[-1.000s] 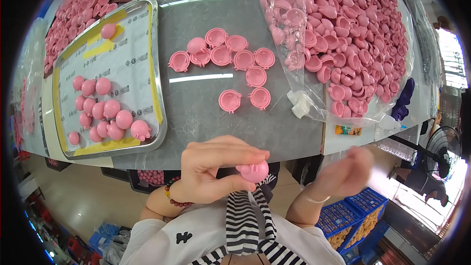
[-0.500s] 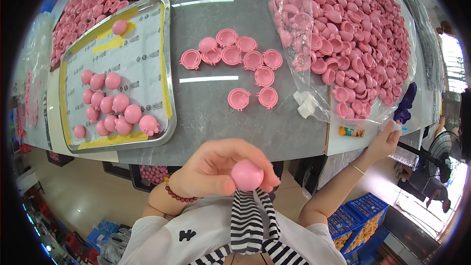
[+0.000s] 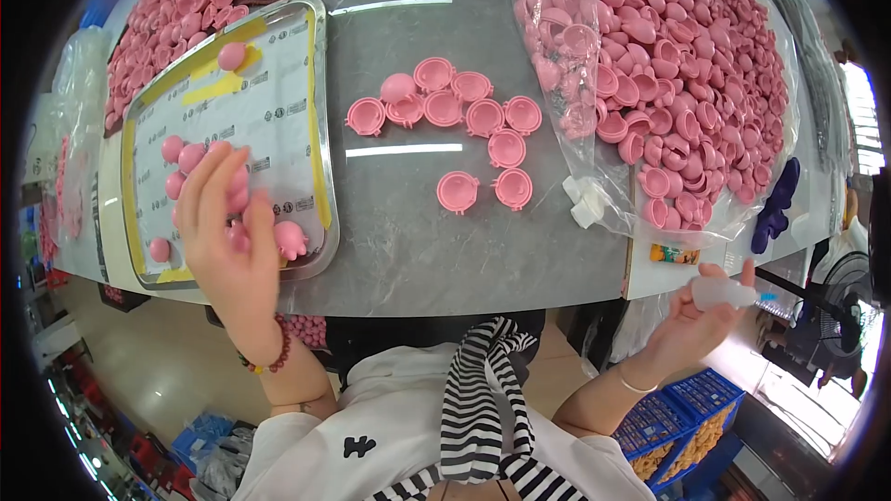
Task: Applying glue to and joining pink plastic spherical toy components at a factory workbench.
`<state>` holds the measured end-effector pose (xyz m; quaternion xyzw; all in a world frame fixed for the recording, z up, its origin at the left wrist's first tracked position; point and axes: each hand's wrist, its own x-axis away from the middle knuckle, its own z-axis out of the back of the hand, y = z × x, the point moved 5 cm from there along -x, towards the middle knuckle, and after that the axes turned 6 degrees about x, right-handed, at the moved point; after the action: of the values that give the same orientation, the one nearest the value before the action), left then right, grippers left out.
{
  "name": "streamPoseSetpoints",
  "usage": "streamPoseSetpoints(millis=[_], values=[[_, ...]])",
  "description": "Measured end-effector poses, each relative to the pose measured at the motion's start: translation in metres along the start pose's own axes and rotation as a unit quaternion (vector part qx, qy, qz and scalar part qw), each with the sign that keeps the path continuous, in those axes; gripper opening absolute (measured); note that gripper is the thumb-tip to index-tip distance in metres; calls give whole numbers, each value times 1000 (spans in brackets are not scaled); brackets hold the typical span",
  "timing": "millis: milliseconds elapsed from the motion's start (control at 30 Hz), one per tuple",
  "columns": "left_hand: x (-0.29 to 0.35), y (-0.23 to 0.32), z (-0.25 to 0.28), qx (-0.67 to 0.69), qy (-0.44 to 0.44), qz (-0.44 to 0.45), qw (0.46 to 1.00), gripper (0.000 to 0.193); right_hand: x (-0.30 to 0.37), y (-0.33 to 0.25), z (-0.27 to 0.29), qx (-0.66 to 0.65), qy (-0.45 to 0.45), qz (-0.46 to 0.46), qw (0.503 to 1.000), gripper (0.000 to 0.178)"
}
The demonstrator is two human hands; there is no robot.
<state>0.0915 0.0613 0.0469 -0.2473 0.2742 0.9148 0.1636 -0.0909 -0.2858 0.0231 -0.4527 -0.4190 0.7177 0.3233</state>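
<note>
your left hand (image 3: 237,260) overlaps pink balls (image 3: 290,240), its grip unclear; your right hand (image 3: 689,329) clasps a white bottle (image 3: 719,293).

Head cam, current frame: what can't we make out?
All in the head view:
- Some pink balls on the tray: hidden behind the left hand.
- Whether that hand grips a ball: its blurred back hides the contact.
- Fill level of the white bottle: blurred, partly covered by the right hand.
- Right heap of pink shells: far end cut off by the top edge.
</note>
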Motion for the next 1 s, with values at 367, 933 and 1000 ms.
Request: streamPoseSetpoints(millis=[367, 933, 1000], values=[[28, 79, -68, 199, -215, -60, 954, 28, 60, -32, -61, -132, -258, -63, 955, 55], [58, 87, -67, 845, -261, 226, 408, 39, 53, -59, -77, -308, -272, 119, 904, 46], [58, 83, -65, 799, -268, 165, 512, 44, 54, -67, -73, -271, -270, 194, 903, 53]])
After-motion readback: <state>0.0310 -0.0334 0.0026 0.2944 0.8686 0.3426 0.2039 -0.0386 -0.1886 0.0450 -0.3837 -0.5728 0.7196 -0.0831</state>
